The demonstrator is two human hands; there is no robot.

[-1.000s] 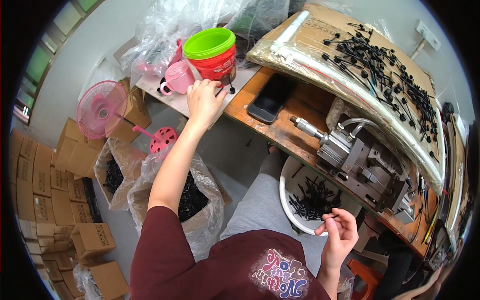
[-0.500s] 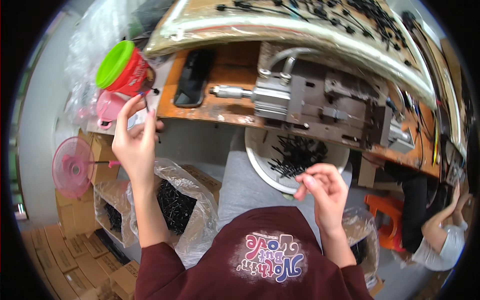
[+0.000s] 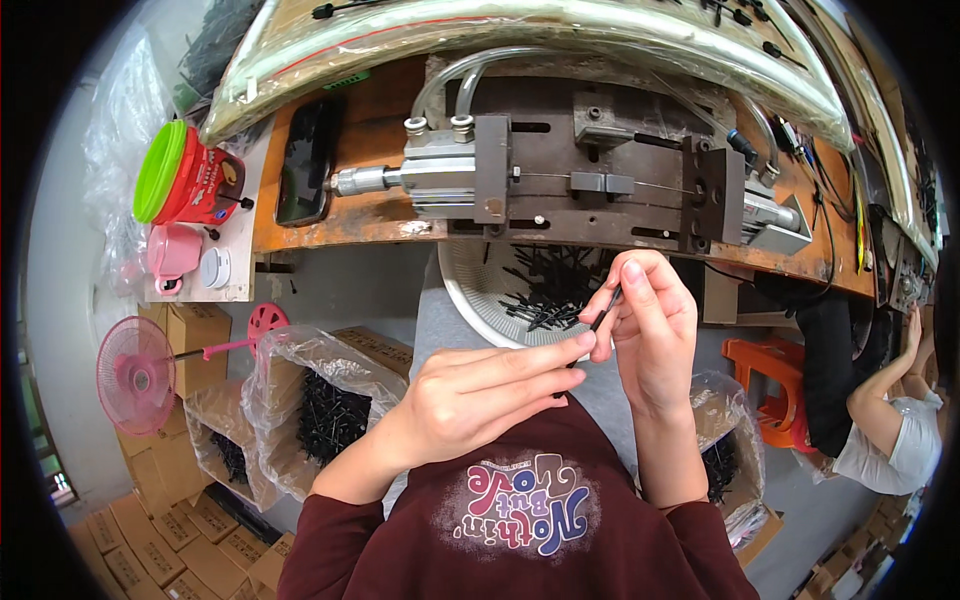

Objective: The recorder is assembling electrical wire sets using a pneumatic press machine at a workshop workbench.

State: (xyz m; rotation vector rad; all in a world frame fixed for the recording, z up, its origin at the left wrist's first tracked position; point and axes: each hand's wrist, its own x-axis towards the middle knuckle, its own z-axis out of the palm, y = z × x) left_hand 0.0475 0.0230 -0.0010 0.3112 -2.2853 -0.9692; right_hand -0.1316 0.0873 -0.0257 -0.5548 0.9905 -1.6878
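Wooden workbench (image 3: 360, 215), with items about it

Workbench: directly ahead of both hands, orange-brown top, worn front edge.
Pneumatic fixture, dark metal plate (image 3: 560, 150): on the bench beyond the hands; clear hoses, silver cylinder at either end, two small grey blocks (image 3: 600, 185) at the centre.
Plastic-lined container (image 3: 270, 385): left of the left hand; dark slender parts inside.
Pink fan (image 3: 137, 375): well apart, farther left.
Orange stool (image 3: 765, 362): right of the right hand.
White basket (image 3: 467, 300): just beyond the fingertips, below the bench edge; holds a heap of black stick-like parts (image 3: 555, 290).
Red bucket, green rim (image 3: 205, 185): far ahead and left of the left hand; pink mug (image 3: 173, 250) beside it, nearer.
Left hand (image 3: 465, 400): fingers extended together, tips at the lower end of the rod; a dark tip shows beneath them. Whether it grips anything cannot be told.
Right hand (image 3: 655, 335): thumb and fingers pinched on the rod.
Slim black rod (image 3: 601, 318): tilted, between the two hands, in the right fingertips.

Step, as judged: two-handed fingertip handling of the rod. Next move, as judged, calls for a light, steady pinch and control of the rod's angle.
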